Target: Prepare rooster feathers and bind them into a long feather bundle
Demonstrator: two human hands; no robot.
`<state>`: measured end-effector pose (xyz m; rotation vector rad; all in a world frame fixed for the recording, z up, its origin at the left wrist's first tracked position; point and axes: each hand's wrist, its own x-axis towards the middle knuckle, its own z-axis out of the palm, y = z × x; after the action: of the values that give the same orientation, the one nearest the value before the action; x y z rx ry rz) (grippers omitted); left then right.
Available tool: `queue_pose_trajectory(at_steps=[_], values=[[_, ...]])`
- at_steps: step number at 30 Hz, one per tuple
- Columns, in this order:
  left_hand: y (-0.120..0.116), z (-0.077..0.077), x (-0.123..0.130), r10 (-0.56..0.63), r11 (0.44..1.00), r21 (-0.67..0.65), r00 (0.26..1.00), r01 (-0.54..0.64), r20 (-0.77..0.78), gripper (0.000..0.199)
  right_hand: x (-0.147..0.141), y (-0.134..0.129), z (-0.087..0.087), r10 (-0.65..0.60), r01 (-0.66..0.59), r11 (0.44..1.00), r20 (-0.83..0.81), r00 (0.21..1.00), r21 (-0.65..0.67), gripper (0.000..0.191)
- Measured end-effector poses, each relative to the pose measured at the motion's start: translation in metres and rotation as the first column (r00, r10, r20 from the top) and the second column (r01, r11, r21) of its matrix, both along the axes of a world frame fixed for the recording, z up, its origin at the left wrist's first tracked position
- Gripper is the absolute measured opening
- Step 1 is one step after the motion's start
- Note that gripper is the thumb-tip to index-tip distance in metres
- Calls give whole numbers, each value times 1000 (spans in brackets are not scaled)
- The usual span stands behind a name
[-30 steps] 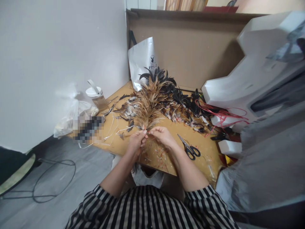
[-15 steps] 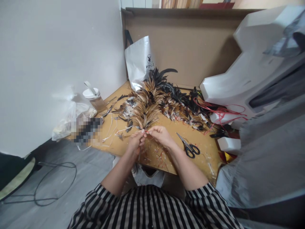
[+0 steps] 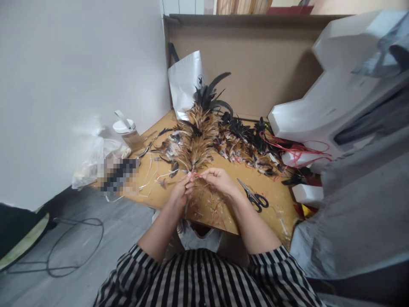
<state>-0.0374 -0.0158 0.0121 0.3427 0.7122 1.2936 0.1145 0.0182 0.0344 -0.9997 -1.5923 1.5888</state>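
Observation:
A long bundle of brown and black feathers (image 3: 198, 140) stands out from my left hand (image 3: 182, 187), whose fingers are closed round its base. My right hand (image 3: 218, 180) pinches a thin red string (image 3: 200, 174) that runs to the bundle's base at the left fingertips. How the string passes round the base is too small to make out. To the right of my right hand lie black-handled scissors (image 3: 256, 200), their blades pointing away from me. Behind them is a heap of loose brown and black feathers (image 3: 246, 153).
Red strings (image 3: 297, 149) hang over white foam blocks (image 3: 307, 195) at the right. A silver bag (image 3: 184, 85) leans by the cardboard panel (image 3: 255, 64). A lidded cup (image 3: 127, 131) and a clear plastic bag (image 3: 99, 157) stand left. Red scraps litter the wooden tabletop (image 3: 159, 187).
The feather bundle has swung slightly, its black tips now higher and further left. My right hand has drawn slightly right, and more red string shows between the hands.

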Motion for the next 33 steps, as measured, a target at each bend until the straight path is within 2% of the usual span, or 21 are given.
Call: queue_pose_trajectory(at_steps=[4,8,11,13,16,19,22,24,26,28,33], values=[[1,-3,-1,-10,998,-63,997,15,72,8,12,8,-2,78,-81,995,60,995,50,26],[4,-12,2,13,996,-93,996,-5,89,7,29,16,-1,66,-86,991,180,982,104,29],[5,-18,3,6,995,-100,995,4,101,7,43,23,-3,-13,-44,987,344,939,156,35],[5,-20,3,6,996,-88,996,2,90,8,52,30,-7,-92,9,979,399,912,205,33],[5,-21,2,6,997,-81,999,-1,52,9,69,44,-14,-326,200,921,379,866,335,24],[5,-22,3,8,997,-72,999,-5,34,8,93,58,-16,-577,379,790,377,724,482,20],[4,-23,5,16,998,-61,999,-15,27,9,122,68,-11,-739,482,670,444,507,565,23],[4,-23,6,21,999,-47,999,-19,27,11,136,72,-8,-792,505,610,491,362,611,23],[4,-23,6,20,999,-42,999,-18,31,12,143,74,-6,-796,472,598,548,257,647,23],[3,-23,6,13,999,-44,999,-11,33,13,142,74,-7,-770,416,624,612,180,662,23],[3,-26,7,18,999,-27,1000,-18,11,15,129,78,-18,-708,339,674,705,41,657,30]])
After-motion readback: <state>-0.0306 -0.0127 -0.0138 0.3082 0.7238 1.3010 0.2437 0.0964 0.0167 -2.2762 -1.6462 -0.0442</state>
